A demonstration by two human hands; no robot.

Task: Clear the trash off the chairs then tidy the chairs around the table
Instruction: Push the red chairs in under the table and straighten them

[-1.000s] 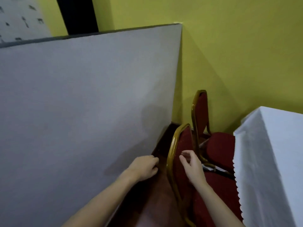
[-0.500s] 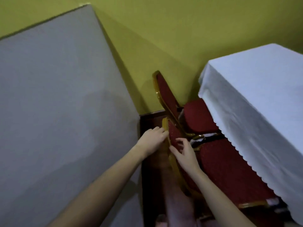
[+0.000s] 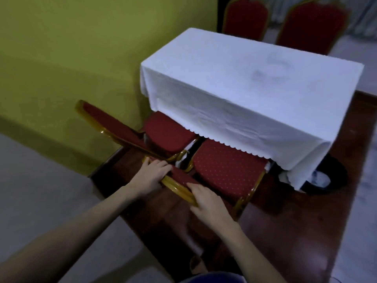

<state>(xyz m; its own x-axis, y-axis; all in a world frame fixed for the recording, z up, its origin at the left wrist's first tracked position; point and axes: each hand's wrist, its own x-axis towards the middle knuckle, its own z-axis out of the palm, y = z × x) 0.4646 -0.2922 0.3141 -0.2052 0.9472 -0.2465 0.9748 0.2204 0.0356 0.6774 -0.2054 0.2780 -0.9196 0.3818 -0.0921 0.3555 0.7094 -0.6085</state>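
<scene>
Two red chairs with gold frames stand side by side at the near long side of a table [image 3: 255,82] draped in a white cloth. The near chair [image 3: 228,170] has its seat partly under the cloth. My left hand [image 3: 152,174] and my right hand [image 3: 206,198] both grip the top rail of its backrest, one at each end. The second chair [image 3: 167,133] stands to its left, beside the yellow wall, seat also tucked under the cloth. No trash shows on either seat.
Two more red chairs [image 3: 244,17] stand beyond the far side of the table. A dark bin [image 3: 324,176] with a white liner sits on the floor at the table's right end. The yellow wall [image 3: 71,58] is close on the left. The table stands on a dark wooden platform [image 3: 295,221].
The view has swung right, from the grey panel and corner to the whole table. Both hands have closed onto the near chair's backrest rail and spread apart along it.
</scene>
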